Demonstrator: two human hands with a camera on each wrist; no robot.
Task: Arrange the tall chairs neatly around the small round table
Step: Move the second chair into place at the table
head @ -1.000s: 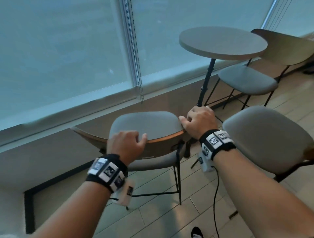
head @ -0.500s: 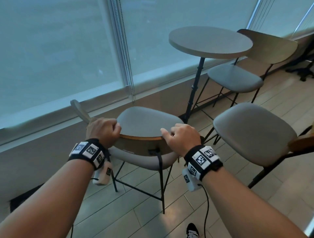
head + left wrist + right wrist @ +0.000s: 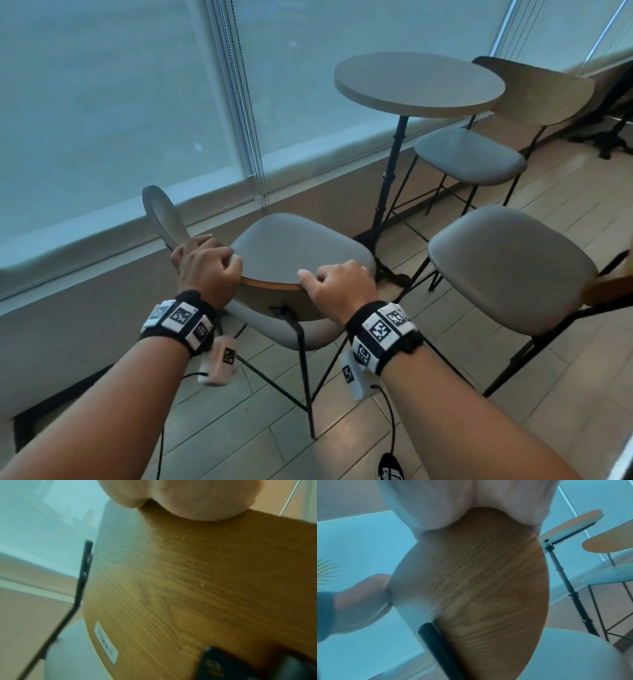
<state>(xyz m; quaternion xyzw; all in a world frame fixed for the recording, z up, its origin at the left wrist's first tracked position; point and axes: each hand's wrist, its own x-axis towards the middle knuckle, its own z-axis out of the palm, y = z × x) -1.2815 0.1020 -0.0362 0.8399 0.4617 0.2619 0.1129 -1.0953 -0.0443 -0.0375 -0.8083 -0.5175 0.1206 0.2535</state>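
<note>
Beside the window (image 3: pixel 102 113), a tall chair (image 3: pixel 294 246) with a grey seat and wooden backrest stands on the tiled floor (image 3: pixel 359 425), close to the base of the small round worktop (image 3: pixel 418 82). Left hand (image 3: pixel 205 265): fingers curled over the top edge of the backrest, gripping it. Right hand (image 3: pixel 342 286): fingers likewise curled over the same edge further right, thumb lying along the rim. Both wrist views show the wood-grain rear face of the backrest (image 3: pixel 188 588) filling the frame beneath each palm. A second chair (image 3: pixel 510 270) stands just right of the gripped one; a third chair (image 3: pixel 472 157) sits on the far side of the worktop, its seat partly beneath the round top.
</note>
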